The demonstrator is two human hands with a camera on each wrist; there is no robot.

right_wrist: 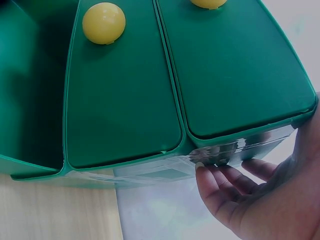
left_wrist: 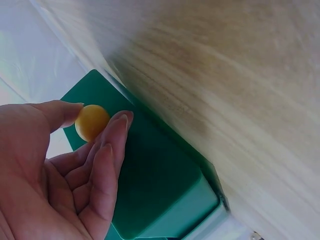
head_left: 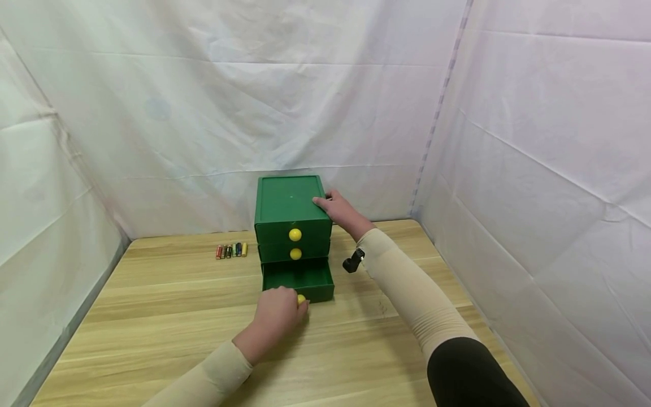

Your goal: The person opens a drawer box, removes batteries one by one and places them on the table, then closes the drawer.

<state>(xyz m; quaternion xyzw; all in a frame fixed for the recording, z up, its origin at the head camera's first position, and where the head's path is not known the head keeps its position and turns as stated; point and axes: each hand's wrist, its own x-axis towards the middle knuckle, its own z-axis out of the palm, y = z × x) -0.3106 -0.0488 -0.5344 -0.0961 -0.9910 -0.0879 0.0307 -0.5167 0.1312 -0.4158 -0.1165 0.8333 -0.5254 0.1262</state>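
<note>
A green drawer cabinet [head_left: 291,199] with yellow ball knobs stands toward the back of the table. Its bottom drawer [head_left: 321,292] is pulled out, and the inside that shows is bare green. My left hand [head_left: 277,311] pinches that drawer's yellow knob [left_wrist: 92,123] between thumb and fingers. The upper two drawers [right_wrist: 122,100] are closed. At the cabinet's right side, my right hand [head_left: 342,211] rests with its thumb on the top edge; in the right wrist view its fingertips [right_wrist: 201,167] touch the side wall, which has clear tape on it.
Several batteries [head_left: 231,250] of different colours stand in a row on the wooden table [head_left: 173,305], left of the cabinet. White sheets [head_left: 285,102] hang behind and along both sides. A small black camera [head_left: 353,261] is strapped at the right wrist.
</note>
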